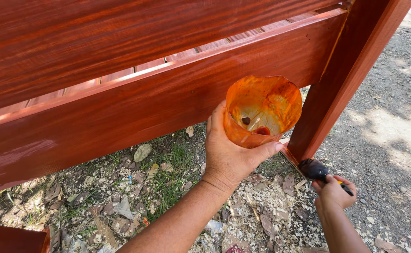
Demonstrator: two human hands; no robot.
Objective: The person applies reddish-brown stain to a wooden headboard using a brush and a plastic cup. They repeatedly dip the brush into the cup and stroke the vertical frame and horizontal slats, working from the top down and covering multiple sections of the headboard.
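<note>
Left hand: the left hand (228,157) was wrapped around the lower body of a cut-off plastic cup (261,111), thumb on the near side and fingers curled round the far side, holding it upright with its open, ragged rim toward the camera.
Cup: orange-stained and translucent, with a little dark reddish liquid pooled at the bottom; it sat directly above the left hand, in front of the varnished rail.
Right hand: the right hand (334,192) was pinched shut on the handle of a paintbrush (319,171), fingers bunched tightly together, low and to the right of the left hand.
Paintbrush: its dark, wet bristles lay just up and left of the right hand, touching the foot of the wooden post (346,79) near the ground; a bit of yellow and black handle stuck out beyond the knuckles.
Wooden post: glossy red-brown, slanting upward from just above the right hand to the top right corner.
Rail: a broad, shiny red-brown wooden rail (121,112) ran behind and to the left of the left hand, meeting the post; a second board (98,42) lay above it, with slats visible in the gap between.
Ground: below both hands lay wood shavings (257,211), dry leaves and patches of grass (168,182); to the right of the right hand, grey gravel (392,140) in dappled sun.
</note>
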